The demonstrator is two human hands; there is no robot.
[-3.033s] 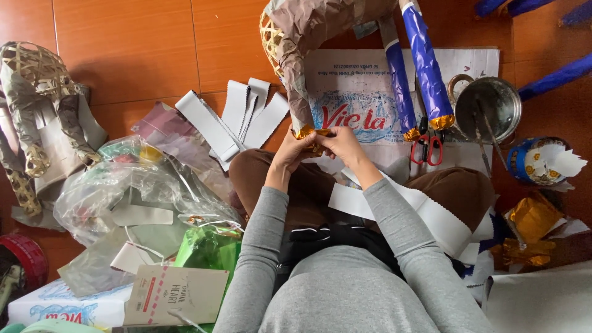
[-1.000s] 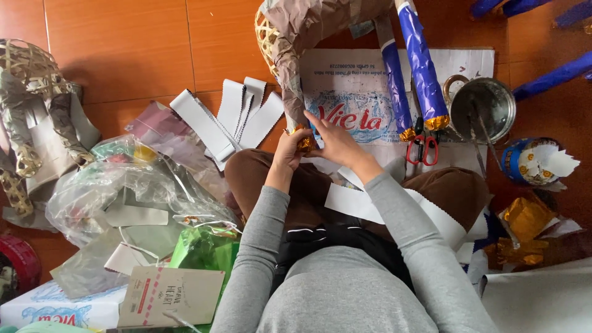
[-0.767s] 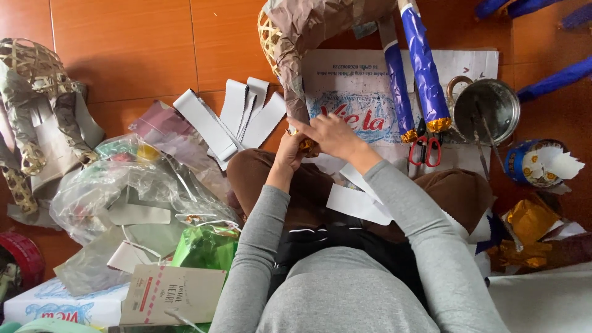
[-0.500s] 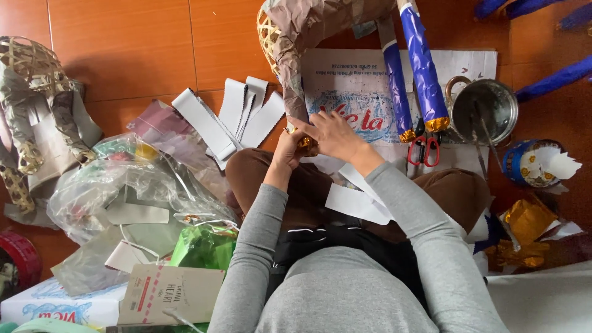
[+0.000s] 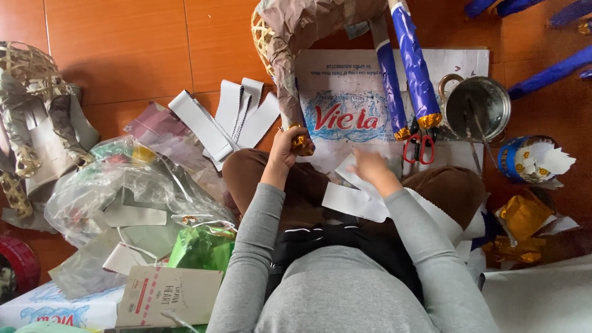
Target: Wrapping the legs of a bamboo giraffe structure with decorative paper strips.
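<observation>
paper strips (image 5: 231, 117) left of cardboard sheet (image 5: 351, 111) | scissors (image 5: 419, 145) on sheet | pot (image 5: 478, 108) right | plastic bags (image 5: 123, 191) far left
</observation>
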